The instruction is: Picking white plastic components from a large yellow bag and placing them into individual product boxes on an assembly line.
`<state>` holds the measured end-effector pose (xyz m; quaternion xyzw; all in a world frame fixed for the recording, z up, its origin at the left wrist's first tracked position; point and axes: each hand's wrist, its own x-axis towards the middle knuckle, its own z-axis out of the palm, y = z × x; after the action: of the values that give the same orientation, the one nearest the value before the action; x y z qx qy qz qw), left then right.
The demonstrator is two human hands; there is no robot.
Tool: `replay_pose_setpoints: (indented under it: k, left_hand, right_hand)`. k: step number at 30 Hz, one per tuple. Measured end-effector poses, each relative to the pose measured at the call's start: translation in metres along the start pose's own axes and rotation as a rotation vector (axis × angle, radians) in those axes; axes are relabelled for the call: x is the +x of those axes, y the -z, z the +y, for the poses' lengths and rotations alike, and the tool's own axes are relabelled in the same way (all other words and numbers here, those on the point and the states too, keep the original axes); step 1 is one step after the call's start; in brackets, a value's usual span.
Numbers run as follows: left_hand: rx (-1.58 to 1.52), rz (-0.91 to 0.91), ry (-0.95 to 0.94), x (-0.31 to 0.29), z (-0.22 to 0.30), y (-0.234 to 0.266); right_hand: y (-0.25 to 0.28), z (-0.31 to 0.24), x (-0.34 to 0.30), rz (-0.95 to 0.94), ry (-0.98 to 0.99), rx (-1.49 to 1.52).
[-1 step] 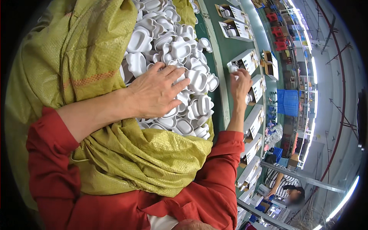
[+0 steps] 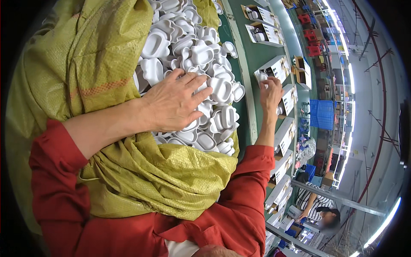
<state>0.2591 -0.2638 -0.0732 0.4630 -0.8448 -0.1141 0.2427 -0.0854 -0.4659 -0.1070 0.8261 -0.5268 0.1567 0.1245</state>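
My left hand [image 2: 176, 100] lies with fingers spread on a heap of white moulded plastic pieces [image 2: 201, 53], shallow shapes with wavy rims. The heap fills the mouth of a yellow-green woven sack [image 2: 171, 180]. On the right, my right hand [image 2: 270, 94] reaches over a green conveyor belt [image 2: 246, 64] to an open printed carton [image 2: 278, 66]. Thumb and fingers are closed on a white plastic piece [image 2: 263, 77] at the carton's near end. The fingers partly cover that piece.
More open cartons [image 2: 263, 34] stand in a row along the belt, ahead and behind. A metal rail [image 2: 236, 38] edges it. Beyond are a brown box [image 2: 302, 73], a blue crate [image 2: 321, 115] and shelving. A person in a striped shirt [image 2: 314, 199] works at lower right.
My right hand has shifted slightly to the right, and the cartons by it have moved slightly too. My left hand stays where it was.
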Motion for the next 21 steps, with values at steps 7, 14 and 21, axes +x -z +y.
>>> replay_pose_setpoints:
  k: [7, 14, 21]
  left_hand:
    - [-0.017, 0.009, -0.005, 0.001, 0.0, 0.001]
    - [0.012, 0.006, 0.021, -0.003, -0.002, 0.001]
    - [0.0, 0.014, 0.001, -0.001, -0.001, -0.002]
  right_hand:
    - [-0.011, 0.03, 0.008, 0.127, -0.225, -0.241]
    - [0.029, -0.037, -0.029, -0.244, -0.064, 0.654]
    - [0.022, -0.083, -0.056, -0.134, 0.132, 0.437]
